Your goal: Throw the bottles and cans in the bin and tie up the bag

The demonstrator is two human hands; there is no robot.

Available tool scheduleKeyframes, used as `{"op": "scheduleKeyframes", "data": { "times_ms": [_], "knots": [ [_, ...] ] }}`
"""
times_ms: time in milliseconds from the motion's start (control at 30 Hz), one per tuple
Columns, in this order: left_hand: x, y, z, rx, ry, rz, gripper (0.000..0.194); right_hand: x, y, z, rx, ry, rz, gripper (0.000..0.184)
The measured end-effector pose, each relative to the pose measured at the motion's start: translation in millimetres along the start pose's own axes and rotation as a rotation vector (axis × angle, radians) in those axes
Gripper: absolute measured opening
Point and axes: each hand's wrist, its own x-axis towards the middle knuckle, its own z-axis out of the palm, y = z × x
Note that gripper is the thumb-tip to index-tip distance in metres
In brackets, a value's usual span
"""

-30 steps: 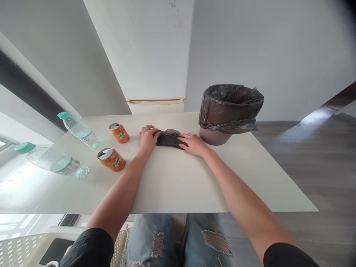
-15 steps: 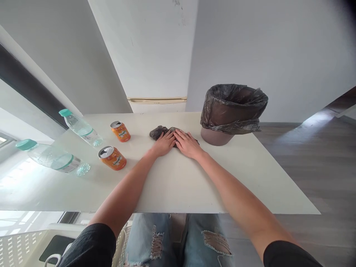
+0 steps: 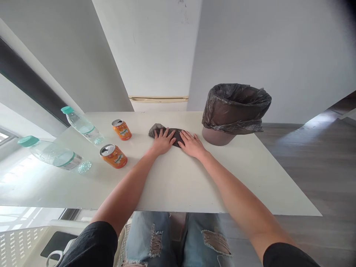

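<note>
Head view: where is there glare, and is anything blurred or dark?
Head view: glare washes out the left end of the white tabletop, beside the nearer clear plastic bottle with a teal cap; a pale streak crosses the grey wood-look floor at right; the top right corner goes dark; the left hand and right hand on the black plastic bag show no obvious blur.

L hand [image 3: 163, 143] laid palm-down, splayed, on blk plastic bag [image 3: 177, 135], L side; R hand [image 3: 193, 145] laid palm-down, its R end; both arms [image 3: 130, 183] held extended.
</note>
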Motion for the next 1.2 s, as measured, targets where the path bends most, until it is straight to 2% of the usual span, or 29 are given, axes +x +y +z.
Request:
{"op": "scheduleKeyframes", "data": {
  "times_ms": [167,300,400,467,533,600,667,700,733,767,833,900,967,1033,1133,1200],
  "knots": [
    [1.6,-14.1,-1.2,0.073,0.112,-0.127,0.069,-0.9,-1.8,-0.9,0.013,-0.01,0.005,0.07],
    [4.2,-28.8,1.0,0.003,0.046,-0.187,0.069,-2.8,0.3,-2.3,0.046,0.017,-0.011,0.07],
    [5.3,-32.5,3.7,-0.033,0.032,-0.189,0.067,-6.4,6.6,-9.1,0.116,0.144,-0.037,0.069],
    [5.3,-31.7,3.4,-0.064,0.057,-0.205,0.065,-9.2,11.4,-15.6,0.157,0.271,0.029,0.059],
    [5.1,-29.5,0.1,-0.098,0.128,-0.218,0.062,-11.5,14.2,-21.1,0.17,0.338,0.167,0.046],
    [5.0,-27.0,-5.7,-0.121,0.27,-0.206,0.057,-12.9,14.0,-23.8,0.159,0.336,0.273,0.04],
    [4.9,-24.3,-12.0,-0.148,0.424,-0.144,0.048,-13.2,12.3,-24.1,0.162,0.322,0.311,0.037],
    [4.6,-22.8,-14.6,-0.178,0.458,-0.078,0.044,-13.0,11.8,-23.7,0.195,0.326,0.319,0.034],
    [4.0,-21.2,-16.5,-0.218,0.441,0.016,0.042,-12.7,12.0,-23.2,0.252,0.332,0.329,0.031],
    [3.1,-19.4,-17.8,-0.259,0.374,0.131,0.043,-12.2,13.0,-22.8,0.323,0.336,0.34,0.027],
    [0.2,-15.1,-18.3,-0.307,0.179,0.347,0.049,-10.8,17.1,-22.0,0.462,0.345,0.359,0.02],
    [-3.1,-10.3,-17.4,-0.296,0.052,0.443,0.064,-8.5,21.6,-20.3,0.56,0.344,0.363,0.017],
    [-5.6,-6.1,-16.2,-0.257,0.037,0.438,0.081,-5.6,23.5,-16.9,0.651,0.326,0.338,0.02],
    [-6.2,-3.6,-15.3,-0.221,0.066,0.431,0.085,-2.5,22.2,-12.6,0.761,0.29,0.291,0.029],
    [-4.1,-4.2,-14.6,-0.217,0.138,0.409,0.048,0.4,19.8,-9.0,0.907,0.232,0.214,0.04],
    [-2.3,-6.9,-14.2,-0.308,0.191,0.377,0.045,-0.3,21.4,-10.6,0.96,0.261,0.156,0.043]
  ]
}}
